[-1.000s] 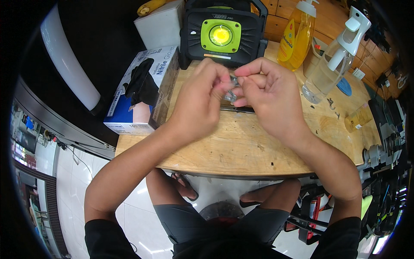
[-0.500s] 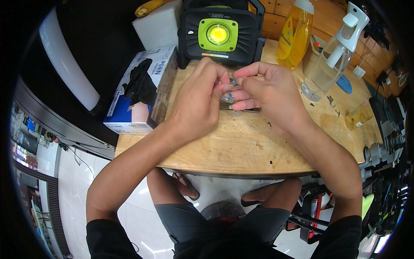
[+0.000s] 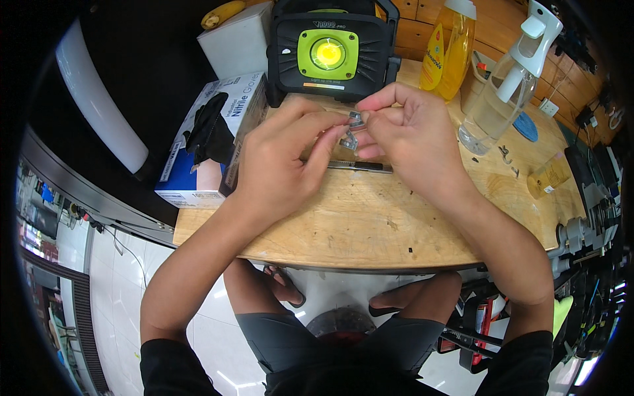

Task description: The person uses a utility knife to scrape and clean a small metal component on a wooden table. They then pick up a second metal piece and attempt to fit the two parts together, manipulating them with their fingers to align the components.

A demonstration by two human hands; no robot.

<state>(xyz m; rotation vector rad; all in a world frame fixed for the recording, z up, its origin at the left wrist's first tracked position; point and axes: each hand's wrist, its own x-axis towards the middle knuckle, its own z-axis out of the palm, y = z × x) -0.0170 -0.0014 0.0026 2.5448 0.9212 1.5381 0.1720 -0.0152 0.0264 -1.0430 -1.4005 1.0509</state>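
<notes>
Above the wooden table, both my hands meet in front of the work light. My right hand (image 3: 413, 129) is closed in a pinch on a small clear-grey piece (image 3: 356, 119) with dark marks, too small to name. My left hand (image 3: 284, 148) reaches the same spot with thumb and forefinger drawn together at its edge. Just below hangs a second small clear-grey part (image 3: 349, 140), beside the left thumb tip; whether the two are joined I cannot tell. Under the hands a slim dark, pen-like tool (image 3: 360, 166) lies on the table.
A lit black-and-green work light (image 3: 329, 54) stands behind the hands. Left of it sits a glove box (image 3: 210, 135) with a black glove poking out. To the right are a yellow liquid bottle (image 3: 449, 49), a clear spray bottle (image 3: 498, 99) and small scraps on the wooden table (image 3: 317, 224).
My left hand has shifted left and its fingers have straightened, so more of the clear-grey parts shows. The pen-like tool below is more exposed. The view has moved slightly.
</notes>
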